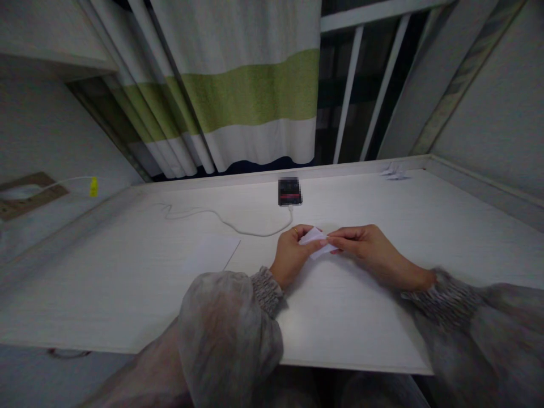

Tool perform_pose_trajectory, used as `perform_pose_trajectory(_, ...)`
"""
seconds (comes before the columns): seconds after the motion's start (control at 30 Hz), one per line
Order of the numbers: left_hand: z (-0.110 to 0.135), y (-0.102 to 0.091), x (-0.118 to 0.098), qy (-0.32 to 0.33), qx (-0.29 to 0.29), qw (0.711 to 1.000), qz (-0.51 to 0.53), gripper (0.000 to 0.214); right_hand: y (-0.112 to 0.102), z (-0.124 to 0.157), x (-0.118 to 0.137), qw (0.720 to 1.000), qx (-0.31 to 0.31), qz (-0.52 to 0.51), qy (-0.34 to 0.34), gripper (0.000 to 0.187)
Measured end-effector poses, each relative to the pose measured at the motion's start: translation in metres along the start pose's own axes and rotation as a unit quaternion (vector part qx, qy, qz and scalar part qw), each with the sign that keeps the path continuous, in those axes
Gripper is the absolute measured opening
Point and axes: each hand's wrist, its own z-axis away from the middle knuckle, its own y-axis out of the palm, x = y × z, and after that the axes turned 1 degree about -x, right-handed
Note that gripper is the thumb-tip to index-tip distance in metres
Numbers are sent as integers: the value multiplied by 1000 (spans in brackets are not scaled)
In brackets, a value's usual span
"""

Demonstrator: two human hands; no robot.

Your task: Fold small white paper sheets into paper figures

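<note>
A small piece of folded white paper (315,236) is held between both hands, just above the white desk. My left hand (296,250) grips its left part, the thumb lying across the front. With fingertips pinched together, my right hand (369,247) holds the paper's right corner. The fingers behind the paper are partly hidden. To the left, a flat stack or sheet of white paper (211,253) lies on the desk. Several folded paper pieces (395,171) sit in the far right corner.
Beyond my hands, a phone (289,191) lies on the white desk (140,272), joined to a white cable (221,220) that runs left. A low ledge edges the back, with a curtain (255,90) and window bars behind. A drawer handle (68,354) shows lower left.
</note>
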Motion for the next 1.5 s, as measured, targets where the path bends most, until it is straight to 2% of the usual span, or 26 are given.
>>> perform_pose_trajectory(0.07,0,0,-1,0,-17,1000,6,24,-1,-1,-1,1000,-16,-10,7,20)
perform_pose_trajectory(0.17,0,0,0,9,-56,998,14,25,-3,-4,-2,995,-46,-86,16,23)
perform_pose_trajectory(0.3,-1,0,1,32,-86,996,18,26,-6,-6,0,989,-37,-137,45,26)
perform_pose_trajectory(0.5,0,0,-1,35,-96,995,13,24,-7,-4,0,994,5,-97,58,27)
perform_pose_trajectory(0.77,-1,0,-1,15,-93,995,33,24,-6,0,9,999,-18,-25,41,23)
perform_pose_trajectory(1.1,-2,-1,2,2,-72,996,48,24,-10,-4,6,996,31,-63,48,29)
perform_pose_trajectory(1.33,-4,-4,4,3,-86,995,46,27,-18,-6,6,999,-17,-44,11,37)
perform_pose_trajectory(1.5,-2,-3,2,10,-80,996,47,26,-16,-4,6,1000,27,-9,13,36)
